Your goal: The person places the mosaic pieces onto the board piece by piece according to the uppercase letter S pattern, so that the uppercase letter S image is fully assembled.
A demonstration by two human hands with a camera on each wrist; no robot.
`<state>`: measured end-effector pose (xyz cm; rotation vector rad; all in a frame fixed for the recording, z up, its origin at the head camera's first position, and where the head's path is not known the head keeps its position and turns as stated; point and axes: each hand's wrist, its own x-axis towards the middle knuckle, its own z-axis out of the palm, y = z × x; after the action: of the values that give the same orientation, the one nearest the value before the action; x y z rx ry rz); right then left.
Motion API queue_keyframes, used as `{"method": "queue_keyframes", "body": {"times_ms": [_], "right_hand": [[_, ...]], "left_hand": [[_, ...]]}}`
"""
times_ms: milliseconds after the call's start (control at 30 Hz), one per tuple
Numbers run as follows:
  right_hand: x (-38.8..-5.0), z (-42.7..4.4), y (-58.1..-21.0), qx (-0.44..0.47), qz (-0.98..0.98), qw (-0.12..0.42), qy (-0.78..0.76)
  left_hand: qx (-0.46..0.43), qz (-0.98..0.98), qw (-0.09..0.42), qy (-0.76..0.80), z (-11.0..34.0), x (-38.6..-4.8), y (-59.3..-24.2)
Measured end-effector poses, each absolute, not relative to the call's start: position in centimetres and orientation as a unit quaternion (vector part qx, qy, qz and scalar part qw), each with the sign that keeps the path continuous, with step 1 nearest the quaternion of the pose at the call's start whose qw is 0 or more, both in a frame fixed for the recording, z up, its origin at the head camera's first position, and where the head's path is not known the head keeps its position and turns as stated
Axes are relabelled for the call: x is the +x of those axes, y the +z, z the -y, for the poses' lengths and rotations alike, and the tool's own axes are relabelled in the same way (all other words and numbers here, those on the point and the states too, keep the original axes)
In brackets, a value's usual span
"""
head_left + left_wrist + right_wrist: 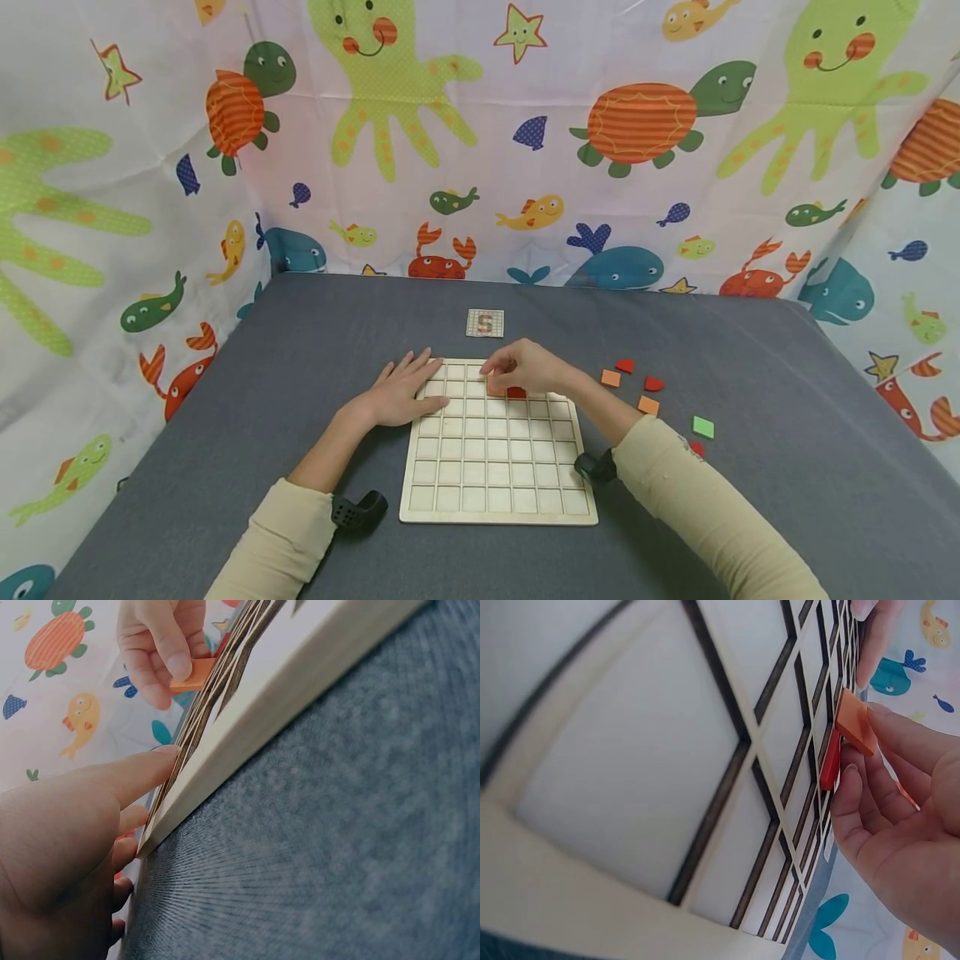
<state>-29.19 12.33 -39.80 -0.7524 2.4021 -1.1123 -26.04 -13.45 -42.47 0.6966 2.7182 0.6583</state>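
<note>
A square wooden grid board (474, 475) lies on the grey cloth in front of the person. My right hand (531, 367) pinches an orange square tile (857, 722) between thumb and fingers, tilted over the board's upper rows. Beside that tile, a red piece (830, 761) sits in a grid cell; in the head view the red shows just under the fingers. My left hand (397, 393) rests with fingers spread on the board's upper left edge. In the left wrist view, the left thumb (150, 771) touches the grid side of the board.
Right of the board lie loose orange tiles (611, 378), red pieces (654, 383) and a green tile (703, 427). A small pattern card (485, 323) with a coloured figure lies beyond the board. A printed sea-animal curtain (487, 167) closes off the back and sides.
</note>
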Motion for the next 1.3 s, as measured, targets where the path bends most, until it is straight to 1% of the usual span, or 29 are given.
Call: {"method": "queue_keyframes", "body": {"times_ms": [167,833,1000,1200,1300], "right_hand": [[-29.2,-12.3,-39.8,-0.269,-0.858,0.184,-0.396],[-28.9,-12.4,-39.7,-0.270,-0.851,0.189,-0.409],[-29.4,-12.7,-40.0,-0.251,-0.849,0.195,-0.422],[-29.6,-13.6,-39.3,-0.194,-0.827,0.225,-0.477],[-29.7,-14.2,-39.0,-0.173,-0.818,0.231,-0.498]], "left_hand": [[0.237,-0.937,0.130,0.223,13.4,-26.2,-42.5],[0.237,-0.936,0.130,0.225,13.4,-26.1,-42.6],[0.236,-0.936,0.131,0.224,13.3,-26.1,-42.6],[0.237,-0.937,0.129,0.223,13.4,-26.1,-42.6],[0.242,-0.935,0.129,0.226,13.5,-26.1,-42.5]]}}
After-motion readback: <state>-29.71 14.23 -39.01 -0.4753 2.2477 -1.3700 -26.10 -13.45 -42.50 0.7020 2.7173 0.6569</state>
